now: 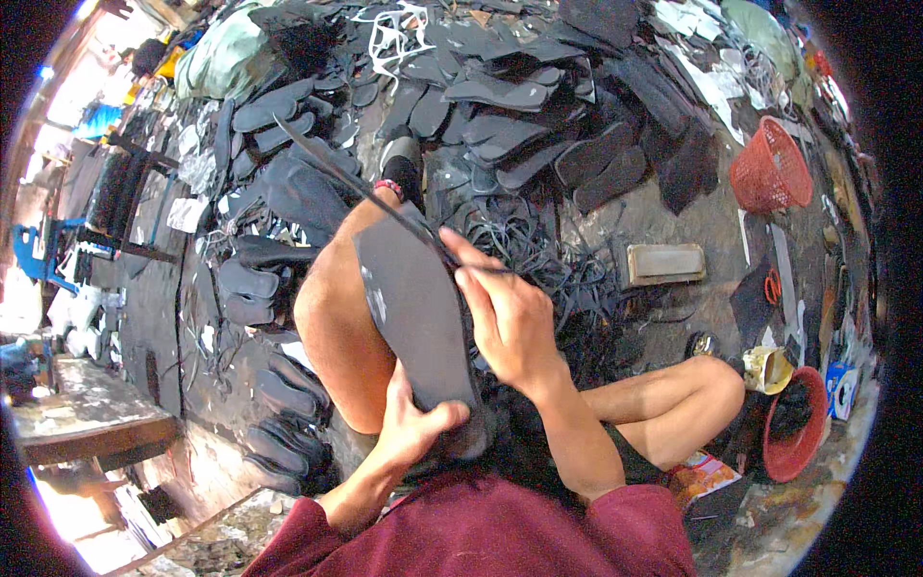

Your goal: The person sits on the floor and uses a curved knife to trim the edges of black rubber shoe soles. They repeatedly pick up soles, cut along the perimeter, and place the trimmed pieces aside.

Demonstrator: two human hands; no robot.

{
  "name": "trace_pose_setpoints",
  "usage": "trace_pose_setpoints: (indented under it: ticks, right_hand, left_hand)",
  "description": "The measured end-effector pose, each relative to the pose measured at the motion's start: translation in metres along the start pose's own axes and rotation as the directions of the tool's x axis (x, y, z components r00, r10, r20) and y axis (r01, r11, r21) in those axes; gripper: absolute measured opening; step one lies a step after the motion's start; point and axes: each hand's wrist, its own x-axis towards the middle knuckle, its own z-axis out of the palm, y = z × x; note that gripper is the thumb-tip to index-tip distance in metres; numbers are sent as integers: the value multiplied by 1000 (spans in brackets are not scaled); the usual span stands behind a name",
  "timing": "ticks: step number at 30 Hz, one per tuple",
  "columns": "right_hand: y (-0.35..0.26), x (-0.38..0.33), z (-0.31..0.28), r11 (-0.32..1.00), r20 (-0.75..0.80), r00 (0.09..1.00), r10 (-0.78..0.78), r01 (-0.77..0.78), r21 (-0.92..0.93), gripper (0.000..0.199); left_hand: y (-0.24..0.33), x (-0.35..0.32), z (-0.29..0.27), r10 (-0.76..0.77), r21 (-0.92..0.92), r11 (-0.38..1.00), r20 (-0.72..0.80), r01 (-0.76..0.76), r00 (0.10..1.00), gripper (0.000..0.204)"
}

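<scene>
A dark grey shoe sole (409, 298) rests along my raised left thigh, its far end squared and pale-flecked on the left side. My left hand (418, 423) grips the sole's near end, thumb across its top. My right hand (510, 313) is closed around a long, thin knife (336, 173), whose dark blade reaches up and left past the sole's far right edge. The handle is mostly hidden in my fist. Whether the blade touches the sole I cannot tell. Thin dark strip offcuts (524, 245) lie in a tangle beyond my right hand.
Many cut soles (510, 135) are heaped ahead, with more stacks (250, 288) at left. A sharpening-stone-like pale block (665, 263), a red basket (769, 168), orange-handled scissors (772, 287) and a red bowl (796, 428) are at right. A low wooden bench (91, 423) stands at left.
</scene>
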Motion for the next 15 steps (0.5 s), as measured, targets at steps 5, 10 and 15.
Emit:
trace_pose_setpoints:
  ticks: [5, 10, 15]
  right_hand:
    - [-33, -58, -5, 963, 69, 991, -118, 97, 251, 35]
    - [16, -140, 37, 920, 3, 1000, 13, -13, 393, 37]
    - [42, -189, 15, 970, 35, 999, -12, 3, 245, 34]
  left_hand:
    - [50, 5, -27, 12, -363, 924, -279, -117, 960, 45]
    - [60, -2, -56, -160, -514, 850, -48, 113, 986, 38]
    - [53, 1, -61, -140, -494, 860, 9, 126, 990, 43]
